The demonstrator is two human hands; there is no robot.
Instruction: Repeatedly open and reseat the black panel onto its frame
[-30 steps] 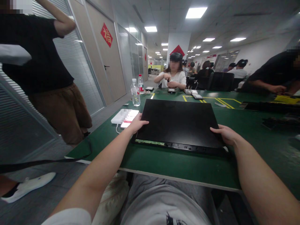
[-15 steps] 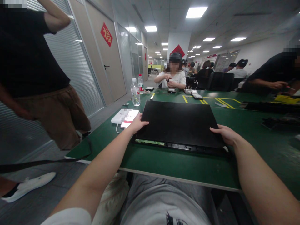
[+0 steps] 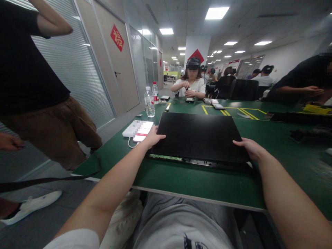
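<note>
A black display panel (image 3: 197, 136) lies in front of me on the green table (image 3: 202, 188). Along its near edge a strip of green circuit board (image 3: 166, 157) shows at the left. My left hand (image 3: 153, 137) grips the panel's left side, thumb on top and fingers at or under the edge. On the right side, my right hand (image 3: 249, 147) holds the panel the same way, its fingertips hidden beneath. Just left of my left hand lie a phone with a lit screen (image 3: 142, 134) and a white box-like device (image 3: 128, 130) with a white cable.
Two plastic bottles (image 3: 149, 103) stand beyond the panel's far left corner. Across the table a person (image 3: 192, 84) works on a small device. Dark parts (image 3: 306, 135) lie to the right, near another person. Someone stands at the left, by a black strap (image 3: 52, 180).
The standing person at the left has shifted, with the lower hand moving left. At the right, the other person's hands have moved slightly. My hands and the panel are nearly unchanged.
</note>
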